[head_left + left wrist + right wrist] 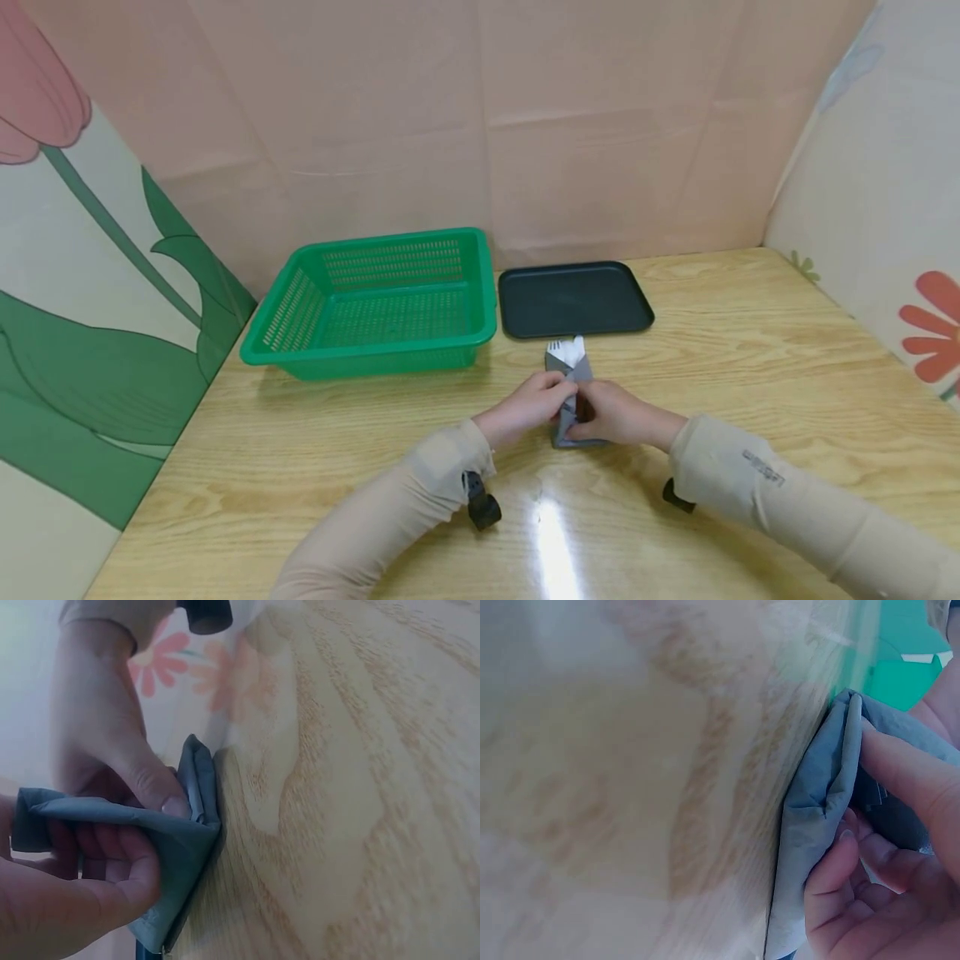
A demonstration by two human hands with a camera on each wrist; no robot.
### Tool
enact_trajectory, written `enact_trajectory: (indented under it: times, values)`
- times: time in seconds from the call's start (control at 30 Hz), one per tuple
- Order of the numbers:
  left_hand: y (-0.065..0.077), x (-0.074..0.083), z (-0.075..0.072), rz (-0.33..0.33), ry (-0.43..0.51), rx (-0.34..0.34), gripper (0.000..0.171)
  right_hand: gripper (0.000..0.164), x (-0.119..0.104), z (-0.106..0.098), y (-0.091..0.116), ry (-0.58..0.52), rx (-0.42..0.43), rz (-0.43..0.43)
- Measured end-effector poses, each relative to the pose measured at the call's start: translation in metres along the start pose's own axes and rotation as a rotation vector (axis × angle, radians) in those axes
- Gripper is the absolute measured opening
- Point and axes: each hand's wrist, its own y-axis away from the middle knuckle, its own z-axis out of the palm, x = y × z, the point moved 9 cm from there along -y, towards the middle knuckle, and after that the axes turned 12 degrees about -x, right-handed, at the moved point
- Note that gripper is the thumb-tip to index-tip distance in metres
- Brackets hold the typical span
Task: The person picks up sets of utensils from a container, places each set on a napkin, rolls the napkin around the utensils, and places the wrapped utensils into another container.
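Observation:
A grey cloth napkin (582, 367) lies on the table, folded into a narrow packet round white cutlery. A fork's tines (555, 347) stick out at its far end, beside a second white utensil (577, 347) whose kind I cannot tell. My left hand (534, 402) grips the napkin's left side, its fingers curled under a raised fold (112, 813) in the left wrist view. Opposite it, my right hand (617, 413) pinches the near right part, with the thumb on the cloth. In the right wrist view the folded napkin (810, 832) touches the tabletop, and the utensils are hidden.
A green perforated plastic basket (390, 354) stands at the back left. To its right lies a black rectangular tray (576, 300), just beyond the cutlery tips. The wooden table (750, 350) meets a pink cloth backdrop (600, 125) behind and flower-patterned panels at both sides.

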Motion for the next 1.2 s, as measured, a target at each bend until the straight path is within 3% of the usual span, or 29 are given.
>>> enact_trajectory:
  times: [0.57,0.8,1.0,1.2]
  values:
    - [-0.004,-0.004,0.005,0.002,0.041,-0.025,0.026,0.048,0.009,-0.002,-0.002,-0.072,-0.002,0.008]
    - [-0.006,-0.004,0.007,-0.001,0.052,-0.024,0.025,0.058,0.005,-0.005,0.002,-0.075,0.034,-0.061]
    - [-0.008,-0.004,0.012,0.008,0.067,-0.055,0.023,0.078,0.010,0.000,0.001,-0.149,-0.050,-0.022]
    - [-0.009,-0.002,0.015,0.025,0.074,-0.058,0.022,0.078,0.012,0.003,0.001,-0.187,-0.082,-0.041]
